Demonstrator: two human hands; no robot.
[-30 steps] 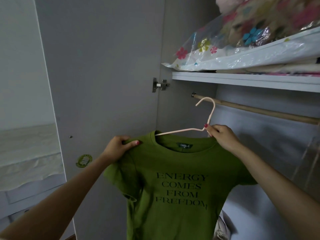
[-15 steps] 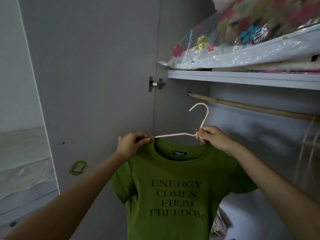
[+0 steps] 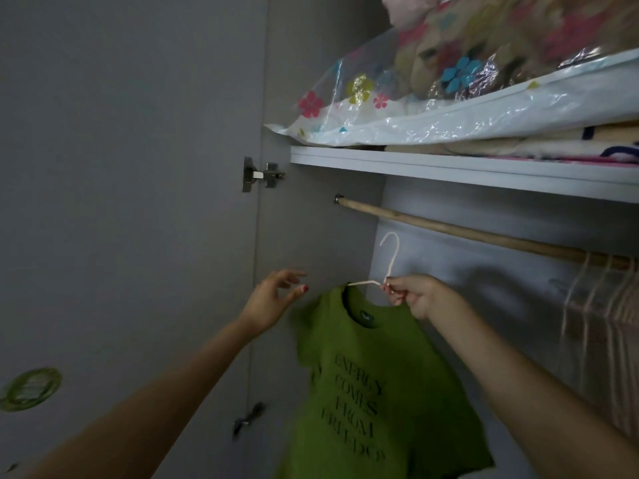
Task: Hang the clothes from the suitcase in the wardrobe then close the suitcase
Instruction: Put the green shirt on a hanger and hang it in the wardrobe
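The right hand (image 3: 420, 294) pinches the neck of a pale hanger (image 3: 390, 261) just under its hook, and the green T-shirt (image 3: 373, 385) hangs from that hanger, turned partly edge-on and dropping toward the bottom of the view. The left hand (image 3: 273, 299) is released, fingers spread and relaxed, just left of the shirt's shoulder and touching nothing.

The wooden rail (image 3: 484, 235) lies above and slightly to the right of the right hand, under the white shelf (image 3: 449, 167). Its long axis runs from the near-left wardrobe wall down to the right. The hook's tip stands below the rail, apart from it, with its open side facing left. So the coming move is likely a lift up and farther in, carrying the hook over the rail and then lowering it. The right hand is the nearer one and already has the hanger.

At the far right, pale hangers with striped clothing (image 3: 608, 316) already sit on the rail; the stretch above the hook is bare. The suitcase is out of view.
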